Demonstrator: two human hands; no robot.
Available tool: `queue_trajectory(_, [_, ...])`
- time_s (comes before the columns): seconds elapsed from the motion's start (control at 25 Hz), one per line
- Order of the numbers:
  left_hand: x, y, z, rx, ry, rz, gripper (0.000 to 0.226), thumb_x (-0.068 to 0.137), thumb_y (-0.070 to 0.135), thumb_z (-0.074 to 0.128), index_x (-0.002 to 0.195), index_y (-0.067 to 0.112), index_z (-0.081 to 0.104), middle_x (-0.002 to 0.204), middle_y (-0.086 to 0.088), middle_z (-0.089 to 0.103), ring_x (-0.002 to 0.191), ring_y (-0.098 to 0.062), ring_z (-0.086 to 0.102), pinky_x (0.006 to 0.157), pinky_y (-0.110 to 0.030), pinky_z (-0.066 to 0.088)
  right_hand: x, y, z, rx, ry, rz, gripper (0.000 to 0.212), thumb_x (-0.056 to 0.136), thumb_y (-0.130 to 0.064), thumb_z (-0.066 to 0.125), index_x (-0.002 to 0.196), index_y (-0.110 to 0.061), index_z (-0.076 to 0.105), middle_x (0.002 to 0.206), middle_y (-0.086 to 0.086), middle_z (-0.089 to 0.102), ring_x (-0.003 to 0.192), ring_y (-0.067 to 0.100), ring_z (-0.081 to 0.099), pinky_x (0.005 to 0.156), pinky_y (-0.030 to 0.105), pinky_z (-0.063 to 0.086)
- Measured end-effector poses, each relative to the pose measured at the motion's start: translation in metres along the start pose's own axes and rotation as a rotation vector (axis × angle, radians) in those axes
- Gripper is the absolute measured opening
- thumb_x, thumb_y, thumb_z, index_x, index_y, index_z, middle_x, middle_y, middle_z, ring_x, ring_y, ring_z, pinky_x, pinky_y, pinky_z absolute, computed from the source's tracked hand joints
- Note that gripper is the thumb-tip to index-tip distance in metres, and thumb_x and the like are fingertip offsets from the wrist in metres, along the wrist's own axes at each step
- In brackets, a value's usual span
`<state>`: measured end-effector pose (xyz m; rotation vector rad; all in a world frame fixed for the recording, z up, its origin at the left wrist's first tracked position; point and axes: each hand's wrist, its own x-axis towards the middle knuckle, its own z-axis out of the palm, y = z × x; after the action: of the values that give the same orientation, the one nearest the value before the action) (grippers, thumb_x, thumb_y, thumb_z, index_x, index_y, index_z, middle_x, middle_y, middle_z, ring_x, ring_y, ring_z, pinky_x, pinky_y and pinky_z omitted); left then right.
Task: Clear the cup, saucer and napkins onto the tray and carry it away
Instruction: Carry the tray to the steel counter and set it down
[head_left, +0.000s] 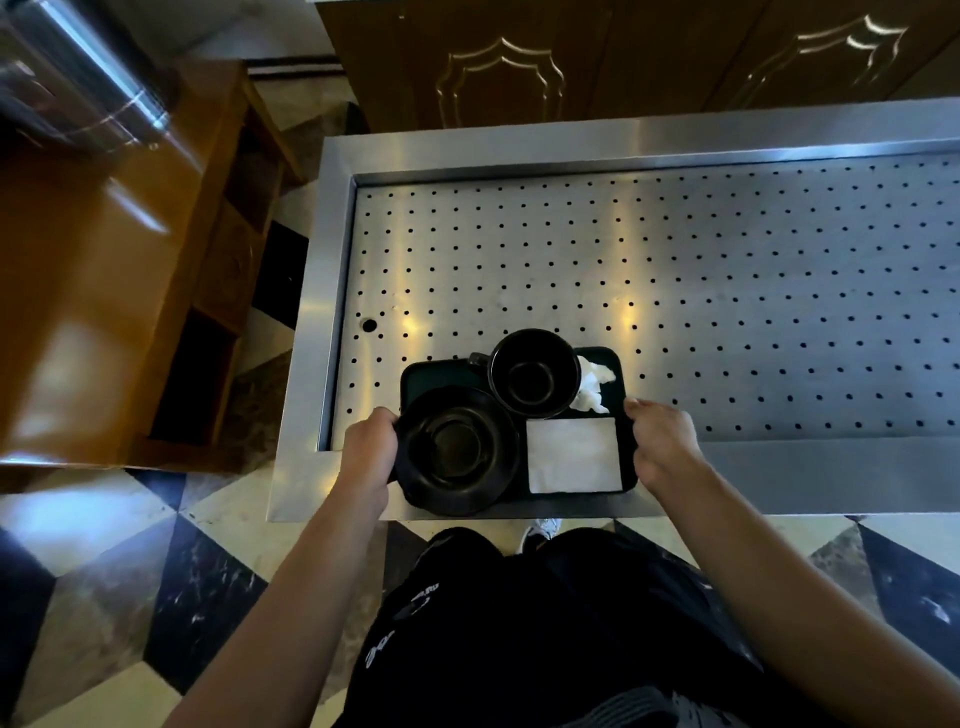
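Note:
A small black tray (426, 375) is held over the near edge of a steel counter. On it stand a black cup (535, 373) at the back, a black saucer (457, 451) at the front left, a flat white napkin (574, 455) at the front right and a crumpled white napkin (592, 387) behind it. My left hand (366, 451) grips the tray's left edge beside the saucer. My right hand (662, 441) grips the tray's right edge.
The steel counter has a raised rim (332, 291) and a recessed perforated plate (675, 280). A wooden cabinet (104, 291) stands at the left, brown panelled doors (519, 67) behind. The floor (156, 571) is black-and-white tile. My dark trousers are below.

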<state>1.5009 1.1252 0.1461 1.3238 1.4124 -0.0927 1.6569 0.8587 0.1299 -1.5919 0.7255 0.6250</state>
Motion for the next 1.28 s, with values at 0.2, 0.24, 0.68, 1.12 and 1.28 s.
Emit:
queue_trajectory(0.2, [0.020,0.026,0.017,-0.037,0.034,-0.021,0.031,0.095,0.029,0.044,0.096,0.008,0.067,0.095,-0.018,0.065,0.099,-0.031,0.062,0.090,-0.051,0.056,0.037,-0.021,0.017,-0.015,-0.022,0.042,0.027,0.097,-0.010,0.061,0.113,0.010,0.069,0.101,0.010,0.072,0.084,0.022,0.061,0.071,0.035,0.050])
queue_trajectory(0.24, [0.023,0.030,0.020,-0.053,0.034,-0.031,0.031,0.092,0.031,0.046,0.097,0.008,0.067,0.092,-0.016,0.064,0.096,-0.031,0.062,0.085,-0.048,0.055,0.043,-0.023,0.020,-0.018,-0.015,0.047,0.029,0.096,-0.010,0.062,0.114,0.012,0.067,0.097,0.009,0.068,0.082,0.022,0.057,0.070,0.037,0.049])
queue_trajectory(0.68, [0.083,0.048,0.040,-0.056,-0.024,-0.133,0.028,0.100,0.041,0.051,0.097,0.017,0.065,0.107,-0.011,0.073,0.103,-0.031,0.069,0.102,-0.053,0.055,0.087,-0.020,0.046,-0.083,0.072,0.083,0.024,0.097,-0.020,0.065,0.113,-0.007,0.076,0.117,0.011,0.075,0.115,0.029,0.068,0.108,0.048,0.051])
queue_trajectory(1.12, [0.111,0.047,0.049,0.048,-0.069,-0.193,0.057,0.077,0.065,0.050,0.096,0.015,0.065,0.105,-0.013,0.074,0.100,-0.034,0.070,0.102,-0.055,0.054,0.100,-0.010,0.053,-0.155,0.119,0.084,0.029,0.102,-0.022,0.058,0.127,-0.011,0.070,0.124,0.006,0.072,0.119,0.025,0.065,0.111,0.047,0.048])
queue_trajectory(1.28, [0.110,0.053,0.052,0.075,-0.056,-0.167,0.043,0.094,0.056,0.050,0.087,0.015,0.064,0.106,-0.015,0.073,0.103,-0.035,0.068,0.104,-0.055,0.053,0.102,-0.008,0.053,-0.231,0.123,0.054,0.028,0.102,-0.022,0.058,0.124,-0.012,0.072,0.117,0.004,0.074,0.114,0.024,0.067,0.107,0.044,0.051])
